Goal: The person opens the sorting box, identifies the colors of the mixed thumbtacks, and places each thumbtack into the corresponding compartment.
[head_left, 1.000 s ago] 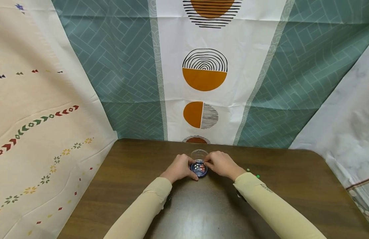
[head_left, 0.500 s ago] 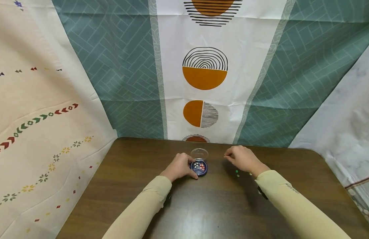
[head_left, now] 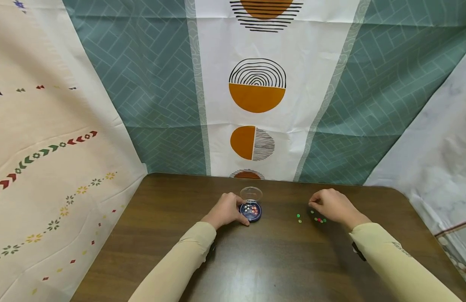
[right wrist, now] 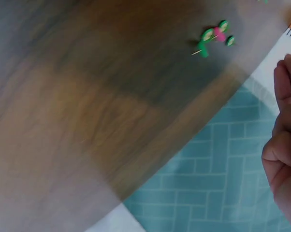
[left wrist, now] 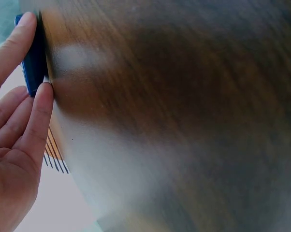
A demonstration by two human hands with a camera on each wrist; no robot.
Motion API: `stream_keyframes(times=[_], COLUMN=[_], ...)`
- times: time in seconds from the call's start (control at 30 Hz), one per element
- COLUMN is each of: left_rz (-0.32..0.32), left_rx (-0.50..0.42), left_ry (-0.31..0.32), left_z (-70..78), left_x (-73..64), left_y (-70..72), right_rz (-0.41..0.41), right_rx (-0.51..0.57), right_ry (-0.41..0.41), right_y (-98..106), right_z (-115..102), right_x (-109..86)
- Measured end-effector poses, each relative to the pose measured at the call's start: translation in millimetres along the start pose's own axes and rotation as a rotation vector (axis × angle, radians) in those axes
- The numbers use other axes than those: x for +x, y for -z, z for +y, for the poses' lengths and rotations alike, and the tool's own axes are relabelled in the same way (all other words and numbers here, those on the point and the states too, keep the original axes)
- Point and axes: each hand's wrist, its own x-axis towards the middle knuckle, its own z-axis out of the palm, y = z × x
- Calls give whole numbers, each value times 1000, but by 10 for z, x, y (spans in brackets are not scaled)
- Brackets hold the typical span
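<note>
With your left hand (head_left: 226,210) gripping the round blue case (head_left: 259,216) on the table (head_left: 172,201), part the curled, apparently empty fingers of your right hand (head_left: 334,205) to pinch nearby thumbtacks (right wrist: 219,34) by their heads.

Arms (head_left: 176,264) outstretched, left hand (head_left: 226,209) with thumb apart, right hand (head_left: 334,206) curled.

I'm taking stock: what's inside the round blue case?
Inside the case are small pale pieces toward the left and reddish ones toward the right, too small to identify. The left hand covers part of its left edge; anything beneath is hidden.
</note>
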Motion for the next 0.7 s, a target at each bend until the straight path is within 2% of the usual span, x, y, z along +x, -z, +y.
stream_keyframes(times=[0.33, 0.7], left_rz=[24, 8], left_rx=[15, 3], left_ry=[-24, -4], left_z=[-38, -2], left_x=[26, -1], left_y=[2, -2], right_rz=[-139, -155], right_rx=[-15, -18], right_ry=[8, -22], right_y=[49, -48], right_z=[146, 158], right_x=[-133, -154])
